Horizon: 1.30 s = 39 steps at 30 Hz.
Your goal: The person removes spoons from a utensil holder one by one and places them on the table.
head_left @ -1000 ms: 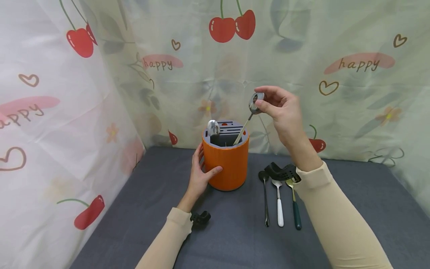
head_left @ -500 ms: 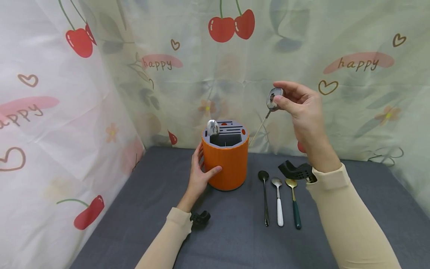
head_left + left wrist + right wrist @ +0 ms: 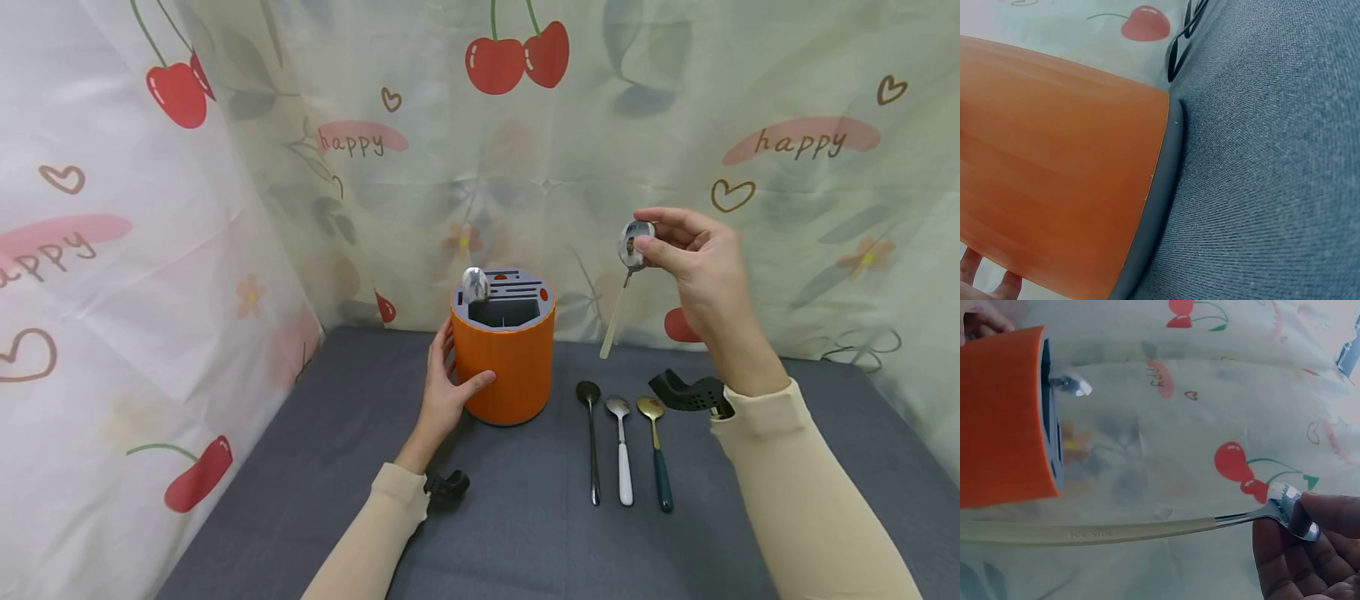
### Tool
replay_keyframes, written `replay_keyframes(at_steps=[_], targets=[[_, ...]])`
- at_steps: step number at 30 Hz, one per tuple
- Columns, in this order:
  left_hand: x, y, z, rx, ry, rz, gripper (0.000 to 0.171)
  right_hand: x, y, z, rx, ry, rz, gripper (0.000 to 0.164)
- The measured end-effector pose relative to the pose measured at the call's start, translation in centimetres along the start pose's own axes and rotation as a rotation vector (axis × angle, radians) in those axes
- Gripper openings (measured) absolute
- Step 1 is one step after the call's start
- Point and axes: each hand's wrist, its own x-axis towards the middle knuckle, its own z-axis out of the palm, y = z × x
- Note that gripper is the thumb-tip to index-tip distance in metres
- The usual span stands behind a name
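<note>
My right hand [image 3: 697, 267] pinches a spoon [image 3: 628, 250] by its shiny bowl, between thumb and fingers. The spoon's cream handle [image 3: 1091, 532] hangs down and to the left, right of the holder and above the table. My left hand [image 3: 447, 392] grips the side of an orange cylindrical utensil holder [image 3: 513, 375], thumb at the front and fingers behind its left side. The holder stands upright, with a grey slotted top. Another spoon [image 3: 476, 286] sticks up from the top's left part, its silver bowl uppermost and its handle hidden inside.
Right of the holder, three spoons lie side by side on the dark grey tablecloth [image 3: 517, 517]: a black one [image 3: 593, 442], one with a white handle [image 3: 625, 467], and a gold one with a green handle [image 3: 662, 475]. A cherry-print curtain [image 3: 420, 183] hangs behind and at left.
The right hand has drawn the cream-handled spoon out of the holder, moved it right, then lowered it slightly. The left hand has stayed on the holder.
</note>
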Motion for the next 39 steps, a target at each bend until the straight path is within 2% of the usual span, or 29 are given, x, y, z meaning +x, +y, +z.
replay_keyframes(at_steps=[7, 14, 21, 28, 35, 39], targets=[[0.0, -0.1, -0.1, 0.008, 0.0, 0.0, 0.096, -0.4, 0.5, -1.9, -0.049, 0.002, 0.042, 0.025], [0.0, -0.2, -0.2, 0.01, 0.002, 0.017, 0.097, -0.7, 0.9, -3.6, -0.159, 0.017, 0.105, 0.024], [-0.1, -0.1, -0.1, 0.01, -0.003, 0.004, 0.097, -1.3, 1.7, -5.8, -0.27, 0.018, 0.168, 0.023], [0.0, 0.0, -0.1, 0.014, -0.002, 0.011, 0.1, -1.9, 2.6, -7.9, -0.263, -0.02, 0.224, 0.024], [0.0, 0.0, -0.1, 0.013, -0.004, 0.019, 0.1, -2.7, 3.7, -10.9, -0.568, -0.058, 0.344, 0.024], [0.0, -0.1, -0.1, 0.011, -0.005, 0.022, 0.099, -3.2, 4.6, -12.5, -0.605, -0.09, 0.412, 0.022]])
